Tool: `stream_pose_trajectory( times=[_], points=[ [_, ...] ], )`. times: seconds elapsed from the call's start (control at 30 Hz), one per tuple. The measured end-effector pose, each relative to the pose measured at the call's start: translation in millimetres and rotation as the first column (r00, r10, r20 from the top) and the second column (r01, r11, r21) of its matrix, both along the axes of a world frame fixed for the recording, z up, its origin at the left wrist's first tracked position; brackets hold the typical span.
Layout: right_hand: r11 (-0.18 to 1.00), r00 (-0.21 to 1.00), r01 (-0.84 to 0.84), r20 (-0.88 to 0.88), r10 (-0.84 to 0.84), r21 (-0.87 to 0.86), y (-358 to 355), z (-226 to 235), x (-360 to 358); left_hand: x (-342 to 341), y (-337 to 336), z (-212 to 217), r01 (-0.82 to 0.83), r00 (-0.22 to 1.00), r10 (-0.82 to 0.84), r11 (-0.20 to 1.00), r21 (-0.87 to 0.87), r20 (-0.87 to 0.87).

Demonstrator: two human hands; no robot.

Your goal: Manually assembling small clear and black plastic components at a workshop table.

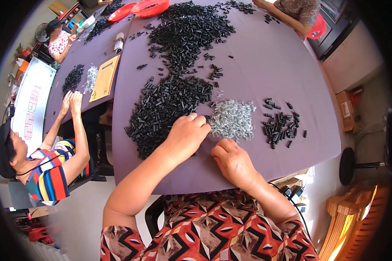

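My left hand (187, 132) is curled at the right edge of a large pile of small black plastic pieces (161, 108), its fingertips close to the silver pieces. My right hand (236, 164) is closed just below the heap of small, shiny silver pieces (233, 119), which look like little springs. Both hands have their fingers bent together; whatever is between them is hidden or too small to name. To the right of the silver heap lies a smaller, loose group of black pieces (279, 128).
A larger black heap (189, 30) spreads over the far part of the purple-grey table (274, 65). Red basins (150, 8) stand at the far end. At left, a person in a striped top (56, 169) works beside a yellow envelope (105, 78). Another person's arm (287, 19) rests at far right.
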State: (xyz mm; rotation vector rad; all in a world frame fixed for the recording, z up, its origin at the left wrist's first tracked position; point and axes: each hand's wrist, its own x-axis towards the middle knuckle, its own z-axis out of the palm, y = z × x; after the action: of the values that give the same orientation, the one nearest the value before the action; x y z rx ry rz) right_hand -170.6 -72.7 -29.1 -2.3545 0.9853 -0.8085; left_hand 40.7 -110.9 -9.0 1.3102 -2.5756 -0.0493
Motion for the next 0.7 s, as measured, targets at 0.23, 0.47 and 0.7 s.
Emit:
stream_pose_trajectory(
  times=[0.23,0.47,0.7],
  points=[
    [0.965,0.979,0.043,0.18,-0.092,0.258,-9,8,-9,6,-3,0,-0.029,0.999,0.029,1.0,-0.004,-0.037],
    [0.974,0.987,0.062,0.134,-0.093,0.219,-7,11,-11,-3,15,7,-0.079,0.947,0.063,0.996,-0.035,-0.315],
    [0.98,0.985,0.051,0.15,-0.081,0.191,-7,14,-11,-13,51,6,-0.179,0.887,0.229,0.971,0.158,-0.402]
  ],
)
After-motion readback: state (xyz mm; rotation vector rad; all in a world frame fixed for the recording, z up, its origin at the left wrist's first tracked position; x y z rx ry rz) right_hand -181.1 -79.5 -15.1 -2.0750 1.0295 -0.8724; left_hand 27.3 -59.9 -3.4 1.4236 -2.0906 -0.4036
